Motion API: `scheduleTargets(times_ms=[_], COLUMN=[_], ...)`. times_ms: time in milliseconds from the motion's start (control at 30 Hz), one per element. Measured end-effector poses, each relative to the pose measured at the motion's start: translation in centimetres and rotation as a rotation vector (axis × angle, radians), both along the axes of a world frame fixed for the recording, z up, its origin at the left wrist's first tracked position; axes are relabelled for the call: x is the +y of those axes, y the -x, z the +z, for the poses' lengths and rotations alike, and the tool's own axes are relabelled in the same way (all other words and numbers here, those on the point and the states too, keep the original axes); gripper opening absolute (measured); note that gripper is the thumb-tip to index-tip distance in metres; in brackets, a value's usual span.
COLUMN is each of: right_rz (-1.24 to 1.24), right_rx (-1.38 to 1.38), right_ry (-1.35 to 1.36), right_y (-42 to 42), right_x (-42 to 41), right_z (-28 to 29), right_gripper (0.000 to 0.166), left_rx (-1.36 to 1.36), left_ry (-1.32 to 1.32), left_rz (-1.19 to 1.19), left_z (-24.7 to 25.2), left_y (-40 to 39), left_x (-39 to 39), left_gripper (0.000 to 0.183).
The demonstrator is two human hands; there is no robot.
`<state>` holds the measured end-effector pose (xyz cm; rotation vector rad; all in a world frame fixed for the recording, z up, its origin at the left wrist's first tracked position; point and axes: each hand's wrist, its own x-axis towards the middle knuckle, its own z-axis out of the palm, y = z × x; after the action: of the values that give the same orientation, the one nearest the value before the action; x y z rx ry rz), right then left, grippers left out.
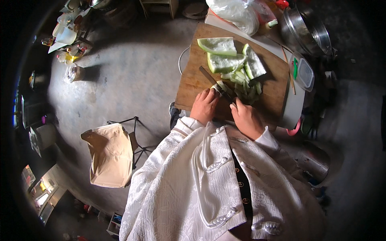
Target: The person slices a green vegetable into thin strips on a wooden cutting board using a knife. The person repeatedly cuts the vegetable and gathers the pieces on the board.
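My right hand (pixel 245 117) grips the handle of a kitchen knife (pixel 208 76), its dark blade slanting up to the left. The blade lies across a pale green piece of winter melon (pixel 222 85) on a wooden cutting board (pixel 193 81). With bent fingers, my left hand (pixel 206 104) holds that piece on the blade's left side. Cut melon slices (pixel 239 77) are heaped just beyond the knife. Three larger chunks with rind lie behind them: a far chunk (pixel 217 46), a middle chunk (pixel 225 62) and a right chunk (pixel 255 63).
Past the board are a plastic bag (pixel 238 15) and large metal pots (pixel 306 30). Chopsticks (pixel 291 70) and a clear plastic container (pixel 303 73) with a green-handled tool (pixel 295 68) lie at right. A beige folding chair (pixel 110 156) stands on the floor at left.
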<state>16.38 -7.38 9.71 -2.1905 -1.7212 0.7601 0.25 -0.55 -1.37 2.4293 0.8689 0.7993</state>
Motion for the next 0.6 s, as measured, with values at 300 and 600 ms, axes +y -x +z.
scheduleTargets(times_ms=[300, 600], right_rz=[0.054, -0.002], right_rx=[-0.027, -0.045], right_ry=[-0.094, 0.024], right_y=[-0.1, 0.4], right_x=[0.6, -0.1], right_z=[-3.1, 0.8], right_gripper=[0.019, 0.021], left_rx=[0.027, 0.043], left_ry=[0.041, 0.063], left_rz=[-0.012, 0.027], left_z=[0.3, 0.0], left_y=[0.0, -0.1], left_x=[-0.1, -0.3], left_gripper=[0.043, 0.040])
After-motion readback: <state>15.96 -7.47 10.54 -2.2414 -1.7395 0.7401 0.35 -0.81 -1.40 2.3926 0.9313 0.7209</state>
